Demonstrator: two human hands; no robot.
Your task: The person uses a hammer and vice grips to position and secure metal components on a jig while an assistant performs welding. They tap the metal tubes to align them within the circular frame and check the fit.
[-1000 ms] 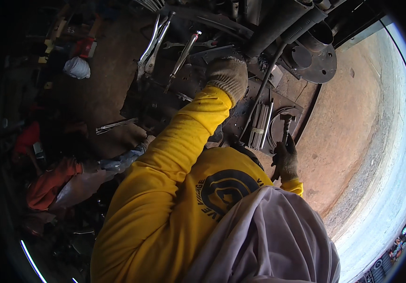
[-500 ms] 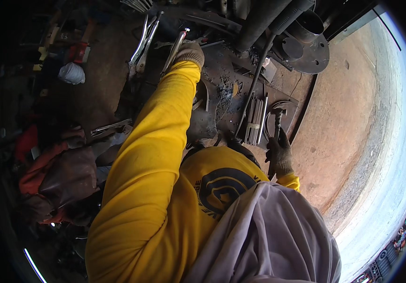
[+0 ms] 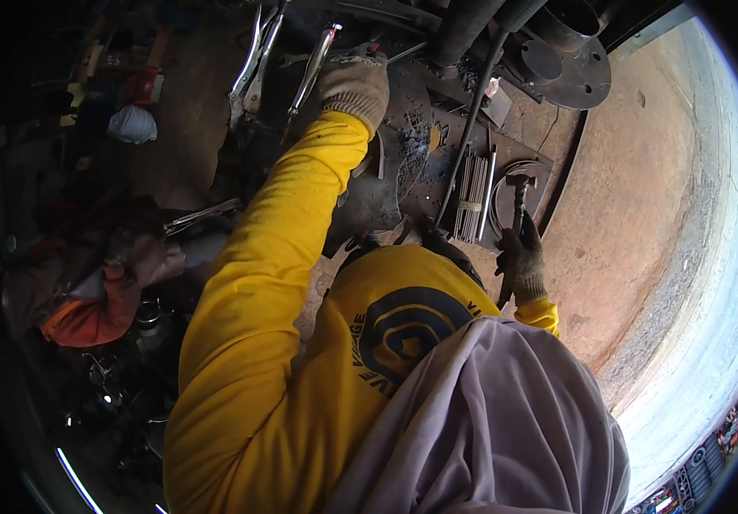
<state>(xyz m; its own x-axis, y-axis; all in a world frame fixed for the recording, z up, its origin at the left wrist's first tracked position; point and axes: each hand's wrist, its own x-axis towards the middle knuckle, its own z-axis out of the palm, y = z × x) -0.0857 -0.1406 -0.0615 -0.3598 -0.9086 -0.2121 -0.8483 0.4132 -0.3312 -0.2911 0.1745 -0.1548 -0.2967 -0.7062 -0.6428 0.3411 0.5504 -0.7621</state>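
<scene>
On steel: one hammer (image 3: pixel 519 193), two locking pliers (image 3: pixel 253 56).

A white knotted plastic bag (image 3: pixel 132 125) lies at upper left.

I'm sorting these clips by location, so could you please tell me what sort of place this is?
Probably a metalworking or welding yard: locking pliers hang at the bench, a bundle of rods lies on scrap steel plate, and the gloved right hand holds a hammer.

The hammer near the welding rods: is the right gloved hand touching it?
Touching. The head view shows the right hand closed around the handle of the hammer.
</scene>
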